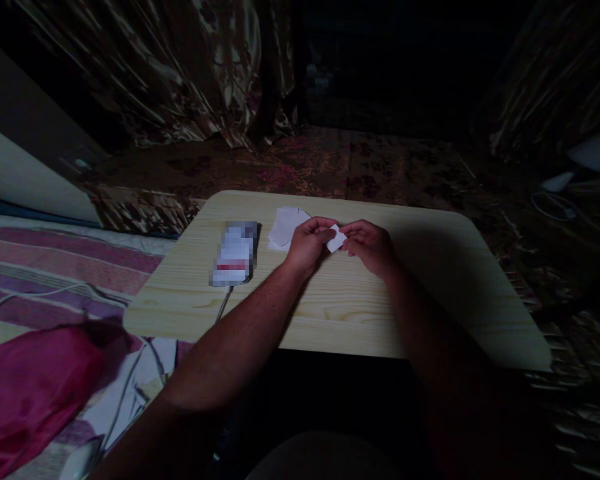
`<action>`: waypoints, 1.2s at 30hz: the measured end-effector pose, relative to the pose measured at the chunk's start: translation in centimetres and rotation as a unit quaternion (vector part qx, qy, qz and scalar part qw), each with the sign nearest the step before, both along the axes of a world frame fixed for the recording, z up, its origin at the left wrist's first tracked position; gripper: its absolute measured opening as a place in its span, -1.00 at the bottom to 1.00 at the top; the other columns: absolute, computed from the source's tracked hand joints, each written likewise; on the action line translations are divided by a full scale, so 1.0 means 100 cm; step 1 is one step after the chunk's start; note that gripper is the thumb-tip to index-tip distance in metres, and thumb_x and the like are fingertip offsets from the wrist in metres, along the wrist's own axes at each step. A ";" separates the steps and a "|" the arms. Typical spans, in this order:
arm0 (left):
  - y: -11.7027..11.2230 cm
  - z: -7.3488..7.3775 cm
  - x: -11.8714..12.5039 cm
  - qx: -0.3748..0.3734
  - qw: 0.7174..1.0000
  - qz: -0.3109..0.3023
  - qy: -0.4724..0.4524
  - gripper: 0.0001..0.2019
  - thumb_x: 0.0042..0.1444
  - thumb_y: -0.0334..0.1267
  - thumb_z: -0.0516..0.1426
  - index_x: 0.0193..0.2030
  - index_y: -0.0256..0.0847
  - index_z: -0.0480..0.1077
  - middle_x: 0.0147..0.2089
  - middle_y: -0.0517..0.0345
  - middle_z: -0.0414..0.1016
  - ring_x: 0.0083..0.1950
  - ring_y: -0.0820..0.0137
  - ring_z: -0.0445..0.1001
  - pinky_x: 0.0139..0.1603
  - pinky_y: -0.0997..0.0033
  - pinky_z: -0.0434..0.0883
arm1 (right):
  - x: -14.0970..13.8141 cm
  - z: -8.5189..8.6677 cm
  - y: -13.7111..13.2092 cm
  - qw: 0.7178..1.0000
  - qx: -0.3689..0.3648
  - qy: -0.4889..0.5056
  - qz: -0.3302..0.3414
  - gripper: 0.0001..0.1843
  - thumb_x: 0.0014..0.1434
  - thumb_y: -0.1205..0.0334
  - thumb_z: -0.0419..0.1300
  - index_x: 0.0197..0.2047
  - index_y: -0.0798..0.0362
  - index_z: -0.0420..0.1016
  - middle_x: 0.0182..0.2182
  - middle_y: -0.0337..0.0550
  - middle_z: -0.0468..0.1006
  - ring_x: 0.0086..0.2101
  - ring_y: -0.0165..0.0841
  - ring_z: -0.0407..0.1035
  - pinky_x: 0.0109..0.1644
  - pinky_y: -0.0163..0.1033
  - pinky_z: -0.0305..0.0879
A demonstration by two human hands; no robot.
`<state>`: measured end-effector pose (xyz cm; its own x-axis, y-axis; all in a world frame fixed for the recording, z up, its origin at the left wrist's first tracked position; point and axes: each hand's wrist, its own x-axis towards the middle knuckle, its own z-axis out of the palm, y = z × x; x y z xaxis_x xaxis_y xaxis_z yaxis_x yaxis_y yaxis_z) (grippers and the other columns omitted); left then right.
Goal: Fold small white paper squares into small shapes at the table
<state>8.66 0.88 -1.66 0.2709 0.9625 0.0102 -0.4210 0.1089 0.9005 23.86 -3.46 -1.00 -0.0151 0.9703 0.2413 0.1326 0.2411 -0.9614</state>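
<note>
Over the middle of a small wooden table (340, 313), both hands meet at a small white piece of paper (336, 241). My left hand (309, 243) is closed on it, thumb lying across its upper left side. From the right, my right hand (370, 245) pinches its edge with the fingertips. The paper looks folded, but in this dim light its layers cannot be made out. Just behind my left hand lies a loose stack of white paper sheets (285, 227), partly covered by that hand.
A phone (235, 255), its screen blurred, lies at the table's left with a white cable (223, 305) running off the near edge. A bed with a striped cover (55, 260) and a pink cloth (35, 393) adjoins on the left. Patterned curtains (180, 67) hang behind.
</note>
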 end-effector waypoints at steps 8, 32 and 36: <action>0.000 0.001 -0.001 0.002 1.000 0.001 0.012 -0.75 -0.21 -0.36 0.28 -0.30 -0.29 0.50 -0.47 0.18 0.49 -0.50 0.51 0.39 -0.46 0.49 0.29 | 0.001 0.003 -0.003 0.999 -0.008 -0.031 0.000 -0.77 0.02 0.19 0.24 -0.21 0.05 0.51 -0.46 -0.21 0.56 -0.44 -0.38 0.44 -0.41 -0.28 0.35; 0.004 -0.002 -0.003 -0.053 0.996 -0.065 -0.040 -0.77 -0.25 -0.41 0.26 -0.34 -0.31 0.53 -0.42 0.09 0.56 -0.41 0.41 0.48 -0.33 0.40 0.37 | -0.001 0.013 -0.010 0.998 -0.008 -0.053 0.021 -0.71 -0.03 0.20 0.28 -0.18 0.04 0.52 -0.46 -0.24 0.53 -0.47 -0.42 0.39 -0.43 -0.32 0.25; 0.005 -0.003 -0.004 -0.067 0.993 -0.078 -0.057 -0.77 -0.25 -0.42 0.27 -0.34 -0.31 0.54 -0.40 0.06 0.57 -0.38 0.37 0.51 -0.26 0.35 0.41 | -0.001 0.012 -0.009 0.998 -0.009 -0.066 0.005 -0.75 0.00 0.21 0.24 -0.20 0.03 0.53 -0.49 -0.24 0.53 -0.48 -0.41 0.40 -0.43 -0.31 0.25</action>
<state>8.29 1.40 -1.99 0.4220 0.9034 -0.0760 -0.4877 0.2969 0.8209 23.72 -4.38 0.23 -0.0563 0.9741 0.2188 0.2564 0.2259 -0.9398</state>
